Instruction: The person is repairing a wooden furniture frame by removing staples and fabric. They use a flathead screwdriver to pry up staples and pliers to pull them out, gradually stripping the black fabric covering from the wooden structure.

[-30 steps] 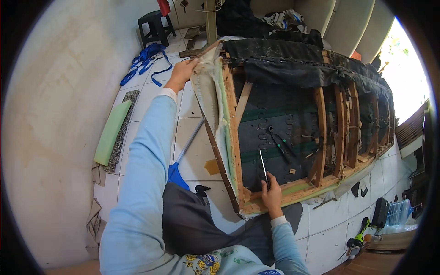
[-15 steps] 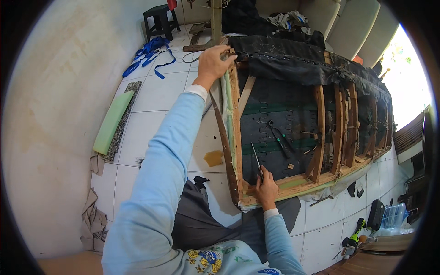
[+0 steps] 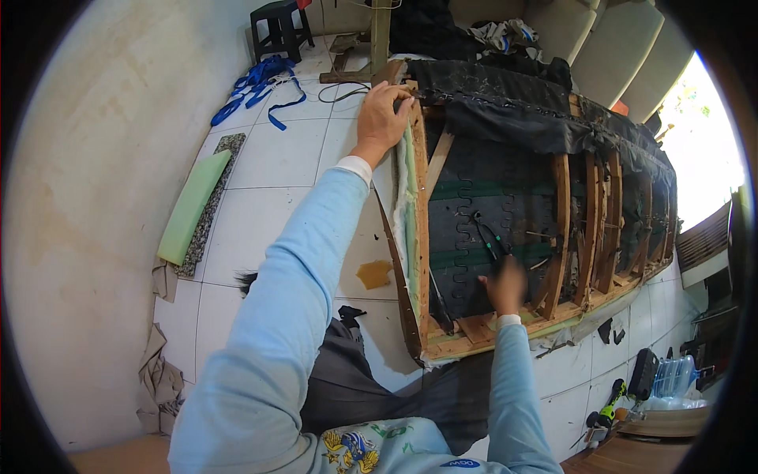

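Far left, a pale green foam strip (image 3: 192, 209) is lying on a speckled slab (image 3: 213, 207), with some blue strapping (image 3: 264, 75) behind it. Next, a yellowish scrap (image 3: 373, 274) on the tiles. Left hand (image 3: 381, 122) has its fingers hooked over the far left corner of the wooden frame (image 3: 422, 205), gripping it. The frame's on the floor right in front of the person. Inside it, a long thin tool (image 3: 441, 304) lies loose near the left rail, then green-handled pincers (image 3: 486, 235). Right hand's (image 3: 505, 286) at their handle end, too blurry to tell if it's clenched.
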